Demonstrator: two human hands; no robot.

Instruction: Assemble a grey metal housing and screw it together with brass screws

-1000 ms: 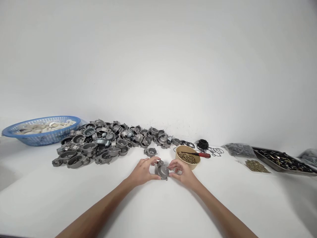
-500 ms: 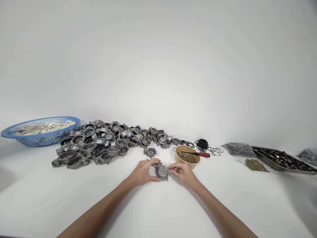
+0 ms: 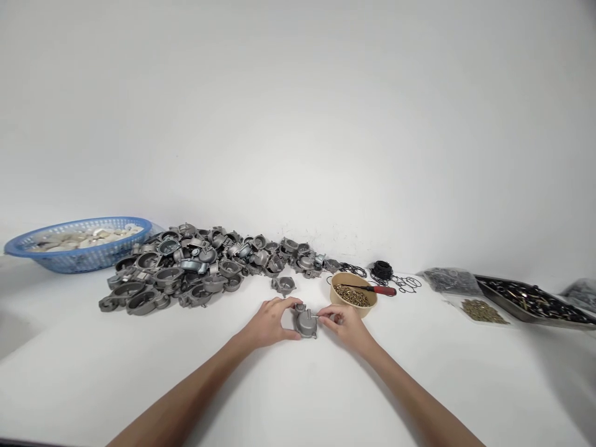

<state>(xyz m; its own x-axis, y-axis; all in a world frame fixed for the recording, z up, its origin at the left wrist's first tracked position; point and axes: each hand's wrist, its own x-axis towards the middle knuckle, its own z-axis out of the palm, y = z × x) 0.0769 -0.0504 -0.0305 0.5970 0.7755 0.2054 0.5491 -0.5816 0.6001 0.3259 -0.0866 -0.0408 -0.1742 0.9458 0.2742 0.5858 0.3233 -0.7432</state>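
On the white table, a grey cast-metal float bowl [image 3: 306, 325] lies with its domed side up. My left hand [image 3: 269, 324] grips it from the left, fingers at its far edge and thumb at the near edge. From the right, my right hand [image 3: 347, 326] pinches a thin metal tube [image 3: 315, 316] at the top of the bowl's side. Whether the tube is fixed to the bowl I cannot tell. Just behind sits another float bowl [image 3: 284, 285], hollow side up.
At the back left are a heap of float bowls [image 3: 214, 284] and a blue basket [image 3: 84, 257] of pale pieces. A tan tub [image 3: 354, 308] of screws holds a red-handled screwdriver [image 3: 384, 290]. Black rings [image 3: 382, 271], bags [image 3: 451, 281] and a metal tray [image 3: 521, 313] lie to the right.
The view has shifted very slightly. Both hands keep their hold on the bowl and tube, with hardly any visible movement.
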